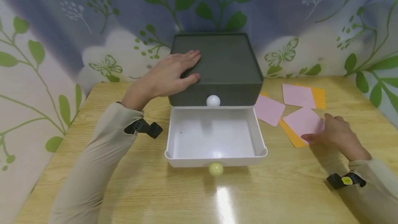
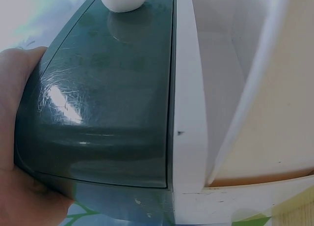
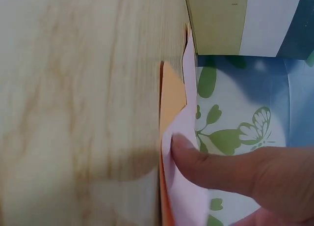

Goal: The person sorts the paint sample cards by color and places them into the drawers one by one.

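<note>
With fingers extended, my left grip point(image 1: 168, 75) rests atop the green drawer box point(image 1: 224, 59); right of the box, my right grip point(image 1: 338, 133) touches a pink card point(image 1: 303, 121) over an orange card point(image 1: 294, 139), pinched or not I cannot tell.

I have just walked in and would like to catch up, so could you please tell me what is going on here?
A person's left hand rests on a dark green, box-shaped drawer unit, whose white rectangular drawer with a round, pale yellow knob is pulled open. The right hand touches the nearest of three sets of square pink and orange papers on the light wood-grain table, right of the unit.
</note>
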`<move>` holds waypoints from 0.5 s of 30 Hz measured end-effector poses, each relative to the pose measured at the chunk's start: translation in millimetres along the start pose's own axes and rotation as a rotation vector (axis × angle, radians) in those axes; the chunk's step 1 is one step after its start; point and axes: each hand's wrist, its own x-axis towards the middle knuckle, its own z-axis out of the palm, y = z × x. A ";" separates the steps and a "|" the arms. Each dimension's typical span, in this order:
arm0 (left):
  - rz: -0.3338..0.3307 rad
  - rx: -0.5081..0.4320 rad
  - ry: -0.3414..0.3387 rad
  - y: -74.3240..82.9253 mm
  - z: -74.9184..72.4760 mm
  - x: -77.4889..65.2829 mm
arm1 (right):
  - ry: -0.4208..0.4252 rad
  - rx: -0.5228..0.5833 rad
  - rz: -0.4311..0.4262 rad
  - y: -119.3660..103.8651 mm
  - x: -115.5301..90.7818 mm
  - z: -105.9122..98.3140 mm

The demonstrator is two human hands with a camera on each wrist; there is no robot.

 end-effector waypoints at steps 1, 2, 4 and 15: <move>0.001 0.001 -0.001 0.2 0.2 0.5 | 0.020 0.008 0.004 -0.8 -1.7 -0.9; 0.003 0.003 -0.003 0.3 0.3 1.0 | 0.050 0.018 -0.001 -1.2 -3.1 -1.8; 0.006 0.002 -0.004 0.5 0.5 1.9 | 0.125 0.054 -0.029 -1.9 -5.6 -4.1; -0.010 0.002 -0.016 -0.1 -0.9 -0.5 | -0.087 0.563 -0.081 1.6 -3.9 -21.4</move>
